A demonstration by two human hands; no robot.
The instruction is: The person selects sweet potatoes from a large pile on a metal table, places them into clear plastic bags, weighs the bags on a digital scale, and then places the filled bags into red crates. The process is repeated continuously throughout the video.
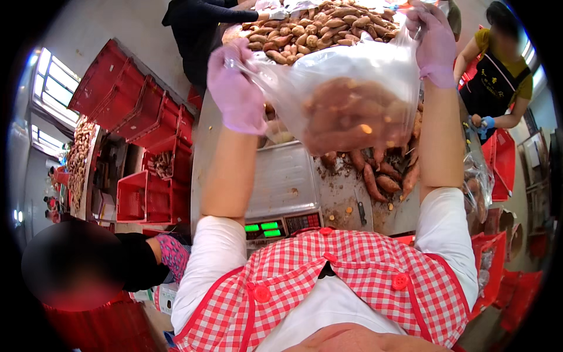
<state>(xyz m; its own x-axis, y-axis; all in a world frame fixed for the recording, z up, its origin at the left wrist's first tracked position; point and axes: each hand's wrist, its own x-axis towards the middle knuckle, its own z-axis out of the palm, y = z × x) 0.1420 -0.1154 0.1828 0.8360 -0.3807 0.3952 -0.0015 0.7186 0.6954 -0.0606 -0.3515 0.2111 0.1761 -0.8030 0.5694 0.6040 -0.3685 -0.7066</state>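
A clear plastic bag (pixel 281 83) hangs between my hands, its lower part full of sweet potatoes (pixel 356 114). My left hand (pixel 235 88), in a thin pinkish glove, grips one top corner of it. On the other side my right hand (pixel 433 46), gloved alike, holds the opposite corner higher up. Below and left of the bag is the metal pan of a digital scale (pixel 281 180), bare but for some dirt, with green displays lit. Loose sweet potatoes (pixel 374 178) lie on the metal table (pixel 341 193) under and right of the bag. Part of the bag is blurred.
A large heap of sweet potatoes (pixel 316 28) covers the table's far end. A knife (pixel 361 213) lies near the front edge. Red plastic crates (pixel 127 105) are stacked at left. Co-workers stand far left, right (pixel 492 83) and near left. Another filled bag (pixel 477 185) sits at right.
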